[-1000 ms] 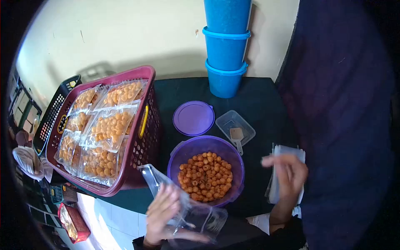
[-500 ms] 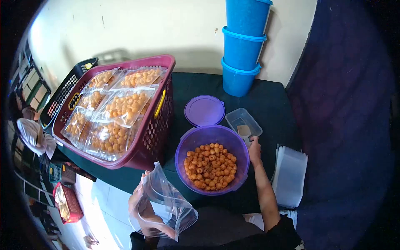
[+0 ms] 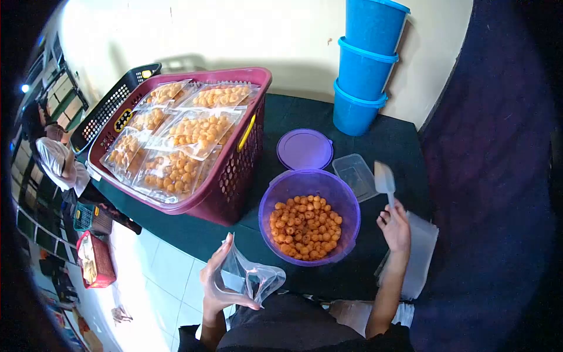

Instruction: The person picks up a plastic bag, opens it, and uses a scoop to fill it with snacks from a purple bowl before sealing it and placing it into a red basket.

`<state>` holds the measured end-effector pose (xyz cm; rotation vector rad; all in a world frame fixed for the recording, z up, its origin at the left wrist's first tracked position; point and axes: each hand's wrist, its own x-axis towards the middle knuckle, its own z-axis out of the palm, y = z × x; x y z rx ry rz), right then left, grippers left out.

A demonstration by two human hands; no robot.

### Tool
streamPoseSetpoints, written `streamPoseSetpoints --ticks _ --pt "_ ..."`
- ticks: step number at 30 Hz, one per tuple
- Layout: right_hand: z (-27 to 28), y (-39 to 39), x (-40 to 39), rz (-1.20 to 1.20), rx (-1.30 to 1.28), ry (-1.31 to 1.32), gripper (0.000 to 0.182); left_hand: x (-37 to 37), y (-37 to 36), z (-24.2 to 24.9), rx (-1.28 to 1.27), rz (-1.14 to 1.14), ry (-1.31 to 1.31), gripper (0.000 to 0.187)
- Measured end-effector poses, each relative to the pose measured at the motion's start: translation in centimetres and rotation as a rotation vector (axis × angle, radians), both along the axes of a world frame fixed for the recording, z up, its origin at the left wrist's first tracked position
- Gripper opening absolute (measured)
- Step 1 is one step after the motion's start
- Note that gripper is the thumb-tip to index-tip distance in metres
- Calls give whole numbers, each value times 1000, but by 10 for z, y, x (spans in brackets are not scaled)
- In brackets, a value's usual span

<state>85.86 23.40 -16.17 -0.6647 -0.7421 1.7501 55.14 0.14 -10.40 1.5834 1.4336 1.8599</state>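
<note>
My left hand (image 3: 218, 280) grips a clear plastic bag (image 3: 249, 274), its mouth spread, at the lower middle. Fingers of my right hand (image 3: 395, 227) are closed round the handle of a whitish scoop (image 3: 385, 178), raised right of the purple tub. Round brown snack balls (image 3: 306, 227) lie in the purple tub (image 3: 350, 205) between my hands. Behind the tub are a purple lid (image 3: 305, 149) and a clear rectangular container (image 3: 356, 177).
A maroon basket (image 3: 234, 182) holds filled snack bags (image 3: 199, 134); a black basket (image 3: 111, 100) stands behind it. Blue tubs (image 3: 366, 67) are stacked by the wall. Flat clear bags (image 3: 421, 252) lie at right. A person (image 3: 58, 161) stands far left.
The scoop has come up out of the clear container in my right hand, moving right and toward me. My left hand and the bag have shifted slightly right and up. The whole view has shifted.
</note>
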Motion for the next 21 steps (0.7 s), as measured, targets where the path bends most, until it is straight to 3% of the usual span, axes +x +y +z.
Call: streamPoseSetpoints --ticks 3,5,7,9,11,13,19,20,21 --pt "53 -19 -12 14 128 -102 29 -7 3 -2 -40 -22 -13 111" --pt "73 -26 -22 -3 485 -633 28 -14 6 0 -111 -51 -30 108" --pt "93 -32 -45 -108 736 -985 16 -29 13 0 -128 -118 -2 105" --pt "110 -32 -69 -132 1048 -1279 16 -42 19 -1 -273 -284 47 104" --pt "104 -25 -93 -100 1237 -1352 23 -50 24 -3 -328 -316 21 104" --pt "96 -18 -112 -35 1360 -1519 25 -58 30 -14 -320 -364 -170 104" --pt "54 14 -145 132 1606 -1785 17 -76 38 -24 -264 -457 -197 107" --pt "51 15 -149 146 1610 -1815 30 -79 39 -25 -251 -469 -215 108" --pt "50 14 -153 143 1597 -1823 30 -82 41 -28 -255 -480 -214 108"
